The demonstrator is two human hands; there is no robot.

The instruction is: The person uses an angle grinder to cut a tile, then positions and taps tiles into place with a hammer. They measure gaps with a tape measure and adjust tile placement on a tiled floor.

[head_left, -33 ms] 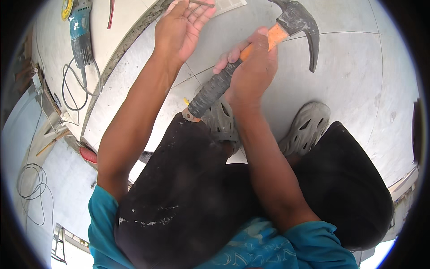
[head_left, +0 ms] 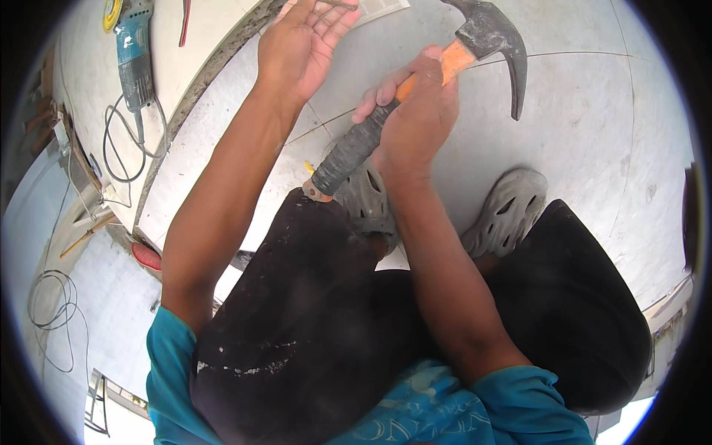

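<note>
Hammer gripped high on the handle, thin rod in the other hand

The right hand (head_left: pixel 419 122), above the middle of the frame, is wrapped round the hammer (head_left: pixel 454 63), its fingers closed and its thumb lying up the handle toward the head. The grip sits high, on the orange part just below the dark head (head_left: pixel 486 33); a hold so near the weight probably favours control over swing. The claw hangs downward at upper right. The black-wrapped lower handle (head_left: pixel 356 144) slants to the left knee, where its butt seems to rest, though contact is hard to judge; such a rest would take some load off the wrist.

The left hand (head_left: pixel 297 55), at the top edge left of centre, is half open, fingers loosely curled and palm partly showing. It has hold of a thin brown rod (head_left: pixel 337 4), apparently with a light pinch that suits something so slim; the frame cuts off part of it.

Farther out, two grey clogs (head_left: pixel 515 208) stand apart between the bent knees, giving the crouch a steady base. An angle grinder (head_left: pixel 133 52) lies at upper left, well apart from both hands, its cord (head_left: pixel 107 159) looped slackly below it. A dark cable (head_left: pixel 53 319) lies in loose coils at lower left.
</note>
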